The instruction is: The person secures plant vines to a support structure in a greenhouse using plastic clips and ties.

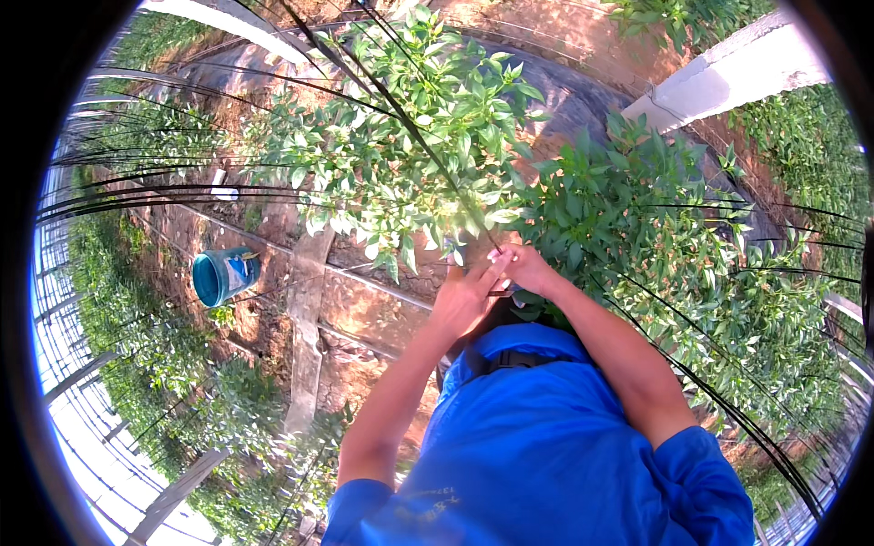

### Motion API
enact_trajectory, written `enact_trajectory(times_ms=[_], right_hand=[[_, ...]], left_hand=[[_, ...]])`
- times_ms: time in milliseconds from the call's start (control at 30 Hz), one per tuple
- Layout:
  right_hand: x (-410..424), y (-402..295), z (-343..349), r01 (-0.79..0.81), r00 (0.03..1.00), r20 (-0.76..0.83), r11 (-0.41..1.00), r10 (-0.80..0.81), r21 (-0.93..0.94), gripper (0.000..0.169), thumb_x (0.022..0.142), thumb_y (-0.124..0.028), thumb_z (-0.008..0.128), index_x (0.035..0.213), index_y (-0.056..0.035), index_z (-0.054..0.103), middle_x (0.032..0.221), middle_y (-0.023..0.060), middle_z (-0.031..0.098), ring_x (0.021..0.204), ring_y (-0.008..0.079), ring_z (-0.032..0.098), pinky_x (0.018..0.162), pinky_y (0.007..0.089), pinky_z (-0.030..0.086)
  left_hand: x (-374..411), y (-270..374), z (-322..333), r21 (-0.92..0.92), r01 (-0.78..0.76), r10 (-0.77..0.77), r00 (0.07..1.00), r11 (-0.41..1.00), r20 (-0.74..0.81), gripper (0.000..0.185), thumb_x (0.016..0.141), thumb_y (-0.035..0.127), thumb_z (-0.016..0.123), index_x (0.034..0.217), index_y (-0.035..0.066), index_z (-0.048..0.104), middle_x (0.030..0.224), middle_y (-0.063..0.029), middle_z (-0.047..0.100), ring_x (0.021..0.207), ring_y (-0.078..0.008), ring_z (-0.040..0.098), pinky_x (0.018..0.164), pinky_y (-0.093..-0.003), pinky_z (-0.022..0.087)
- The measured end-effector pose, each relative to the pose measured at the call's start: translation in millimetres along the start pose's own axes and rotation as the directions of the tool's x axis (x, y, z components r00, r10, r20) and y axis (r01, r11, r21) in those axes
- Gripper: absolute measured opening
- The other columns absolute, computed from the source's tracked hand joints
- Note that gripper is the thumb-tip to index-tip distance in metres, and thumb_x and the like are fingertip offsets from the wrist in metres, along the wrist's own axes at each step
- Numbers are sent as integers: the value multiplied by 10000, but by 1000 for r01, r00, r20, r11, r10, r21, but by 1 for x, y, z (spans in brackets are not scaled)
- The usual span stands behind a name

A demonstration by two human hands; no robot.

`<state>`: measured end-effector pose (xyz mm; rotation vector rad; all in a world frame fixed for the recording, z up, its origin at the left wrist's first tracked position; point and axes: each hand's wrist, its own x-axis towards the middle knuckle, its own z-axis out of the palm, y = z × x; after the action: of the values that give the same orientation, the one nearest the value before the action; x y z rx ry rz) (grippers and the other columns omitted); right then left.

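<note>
My left hand [468,293] and my right hand [522,268] meet in front of my waist, beside the leafy green plants [471,116]. A thin dark cord [423,140] runs down from the upper left to my fingers, and its lower end is pinched in my right hand. My left hand's fingers reach across to the fingertips of the right; whether they grip the cord too cannot be told. Just below the hands is a small dark piece [500,293], its kind unclear. Leaves stand close on both sides of the hands.
A blue-green plastic bucket [222,275] lies tipped on the soil at the left, near a wooden board [306,327] and a thin pipe [382,290]. Another white item [224,194] lies beyond. White posts [730,72] rise at the top. Dark cords cross both sides.
</note>
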<state>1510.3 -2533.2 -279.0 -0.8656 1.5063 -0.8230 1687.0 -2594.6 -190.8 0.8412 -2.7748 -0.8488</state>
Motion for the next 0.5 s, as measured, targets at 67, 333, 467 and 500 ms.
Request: enact_trajectory(times_ms=[67, 333, 467, 500], right_hand=[[-1, 20, 5, 9, 997, 70, 985, -21, 171, 176, 941, -112, 623, 1083, -21, 676, 927, 36, 689, 843, 101, 620, 792, 278, 509], [-32, 48, -15, -210, 940, 280, 977, 197, 19, 270, 923, -216, 656, 1110, -23, 682, 953, 31, 693, 895, 100, 621, 832, 274, 494], [-46, 54, -16, -290, 939, 240, 941, 245, 172, 289, 938, -275, 654, 1097, -38, 697, 916, 11, 701, 884, 98, 615, 814, 267, 488], [-47, 52, -17, -288, 942, 241, 932, 234, 220, 294, 944, -278, 646, 1102, -35, 697, 926, 10, 701, 896, 96, 612, 814, 264, 485]], left_hand=[[26, -13, 6, 56, -1, -9, 985, 998, 173, 346, 909, 219, 623, 1250, 167, 588, 866, -105, 667, 732, -337, 663, 608, -458, 528], [84, -111, -31, 19, 203, -203, 979, 979, 11, 217, 942, 307, 594, 932, 114, 690, 759, -178, 674, 733, -392, 659, 660, -474, 525], [91, -133, -45, 24, 350, -347, 934, 936, -83, 226, 953, 316, 577, 924, 125, 694, 736, -186, 664, 717, -402, 657, 658, -485, 515], [90, -139, -45, 31, 369, -365, 926, 929, -97, 253, 959, 331, 576, 927, 109, 692, 741, -191, 664, 709, -407, 651, 649, -484, 513]])
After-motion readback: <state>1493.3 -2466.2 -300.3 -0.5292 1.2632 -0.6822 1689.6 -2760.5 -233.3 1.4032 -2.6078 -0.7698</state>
